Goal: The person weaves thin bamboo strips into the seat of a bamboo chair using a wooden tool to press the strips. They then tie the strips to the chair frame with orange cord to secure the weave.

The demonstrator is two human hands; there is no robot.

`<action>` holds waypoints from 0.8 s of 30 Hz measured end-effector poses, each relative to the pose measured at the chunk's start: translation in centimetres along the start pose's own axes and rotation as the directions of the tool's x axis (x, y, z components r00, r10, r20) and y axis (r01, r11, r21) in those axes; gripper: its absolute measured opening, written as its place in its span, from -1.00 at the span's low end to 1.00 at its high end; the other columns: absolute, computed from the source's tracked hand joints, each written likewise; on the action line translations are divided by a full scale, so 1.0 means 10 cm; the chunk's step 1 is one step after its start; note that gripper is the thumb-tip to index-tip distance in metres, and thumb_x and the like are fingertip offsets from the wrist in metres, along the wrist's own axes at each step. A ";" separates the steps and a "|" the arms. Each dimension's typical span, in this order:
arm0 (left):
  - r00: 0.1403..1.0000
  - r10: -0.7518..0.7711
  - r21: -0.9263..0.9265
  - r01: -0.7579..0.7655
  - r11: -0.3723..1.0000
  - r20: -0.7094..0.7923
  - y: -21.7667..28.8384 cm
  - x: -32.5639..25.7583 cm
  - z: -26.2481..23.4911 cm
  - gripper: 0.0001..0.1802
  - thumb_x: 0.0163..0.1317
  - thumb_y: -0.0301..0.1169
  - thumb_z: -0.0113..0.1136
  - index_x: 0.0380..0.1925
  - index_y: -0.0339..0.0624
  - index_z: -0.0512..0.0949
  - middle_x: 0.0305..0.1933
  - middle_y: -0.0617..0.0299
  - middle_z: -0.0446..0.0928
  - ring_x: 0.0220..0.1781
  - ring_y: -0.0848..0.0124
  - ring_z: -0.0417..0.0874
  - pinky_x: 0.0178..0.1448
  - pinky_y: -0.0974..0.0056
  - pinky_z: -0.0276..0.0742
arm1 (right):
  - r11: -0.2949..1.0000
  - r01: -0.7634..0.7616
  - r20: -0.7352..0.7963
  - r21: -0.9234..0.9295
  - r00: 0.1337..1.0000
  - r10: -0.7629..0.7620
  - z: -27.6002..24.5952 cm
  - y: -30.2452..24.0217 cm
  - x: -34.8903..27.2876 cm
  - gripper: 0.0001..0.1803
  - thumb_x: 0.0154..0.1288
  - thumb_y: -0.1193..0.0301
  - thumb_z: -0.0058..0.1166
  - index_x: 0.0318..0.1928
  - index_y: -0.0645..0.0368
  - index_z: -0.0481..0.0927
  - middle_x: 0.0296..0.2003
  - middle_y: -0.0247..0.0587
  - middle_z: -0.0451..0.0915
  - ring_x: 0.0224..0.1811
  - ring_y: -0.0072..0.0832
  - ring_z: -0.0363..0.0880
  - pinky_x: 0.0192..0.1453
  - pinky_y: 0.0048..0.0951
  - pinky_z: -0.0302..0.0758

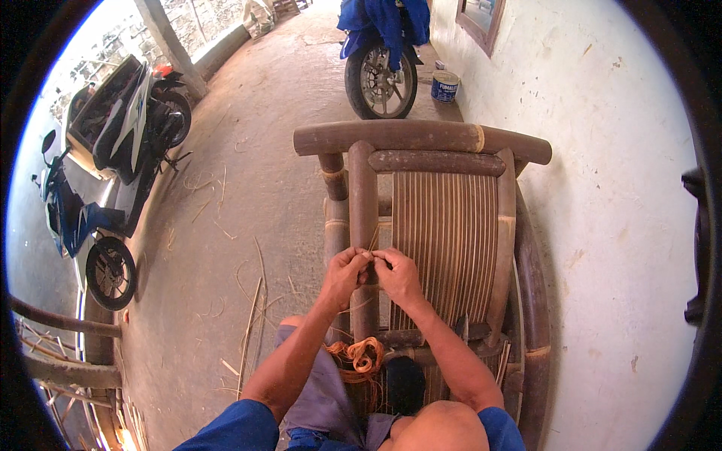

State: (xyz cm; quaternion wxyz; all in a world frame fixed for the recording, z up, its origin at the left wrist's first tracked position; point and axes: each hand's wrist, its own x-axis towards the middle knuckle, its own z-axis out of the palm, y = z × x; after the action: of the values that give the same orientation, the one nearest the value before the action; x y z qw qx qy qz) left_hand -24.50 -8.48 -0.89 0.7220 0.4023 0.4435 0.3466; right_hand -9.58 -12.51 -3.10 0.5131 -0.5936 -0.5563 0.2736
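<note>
Left hand: the left hand (344, 272) is closed, fingertips pinching a thin pale cane strip (373, 242) against the upright post (363, 225) of a bamboo chair (451, 240), so the strip stays taut on the wood.
Right hand: the right hand (398, 276) meets it from the right, fingers pinched on the same strip; the two hands touch, working one spot together.
Cane strip: it rises a little above the fingers, beside the post; where it ends below I cannot tell.
Chair: it lies close before the person, back slats facing up, bringing the post within easy reach.
Coil: an orange coil of cane (362, 355) sits near the knees, just below the hands, handy as supply.
Floor: loose strips (252, 316) lie scattered on the concrete floor (248, 188) to the left.
Far: a parked motorbike (113, 150) stands at the left, another (380, 60) far ahead beside a small paint can (444, 86) by the wall.
</note>
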 end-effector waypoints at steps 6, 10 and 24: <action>0.991 0.126 0.149 -0.131 0.980 0.044 -0.07 0.06 -0.04 -0.76 0.52 -0.25 0.20 -0.14 -0.22 0.63 -0.35 0.40 0.58 -0.36 0.61 0.53 -0.31 0.41 0.46 | 0.683 -0.513 0.245 0.520 0.855 0.456 -0.08 -0.10 0.06 -0.81 0.45 0.31 0.24 -0.18 0.19 0.73 -0.47 -0.47 0.55 -0.50 -0.71 0.42 -0.45 -0.54 0.36; 0.981 0.190 0.341 -0.194 0.920 0.045 -0.07 0.08 -0.04 -0.74 0.52 -0.27 0.19 -0.15 -0.30 0.63 -0.36 0.34 0.59 -0.35 0.57 0.53 -0.27 0.36 0.48 | 0.584 -0.549 0.269 0.598 0.823 0.500 -0.06 -0.10 0.10 -0.82 0.44 0.32 0.24 -0.19 0.17 0.74 -0.42 -0.46 0.62 -0.47 -0.70 0.47 -0.40 -0.54 0.43; 0.892 0.445 0.708 -0.366 0.604 0.081 0.05 -0.06 0.12 -0.82 0.45 -0.41 0.17 -0.14 -0.33 0.61 -0.22 -0.08 0.67 -0.19 0.15 0.72 -0.07 0.08 0.58 | 0.323 -0.681 0.391 0.657 0.674 0.627 -0.05 -0.11 0.10 -0.82 0.46 0.22 0.21 -0.26 0.02 0.63 -0.48 -0.51 0.48 -0.48 -0.59 0.42 -0.38 -0.44 0.44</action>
State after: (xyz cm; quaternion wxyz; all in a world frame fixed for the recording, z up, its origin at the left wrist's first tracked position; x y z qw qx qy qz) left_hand -23.74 -9.12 0.12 0.3899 0.7188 0.4754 0.3246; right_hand -9.32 -11.93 -1.68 0.5383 -0.4819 -0.1147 0.6818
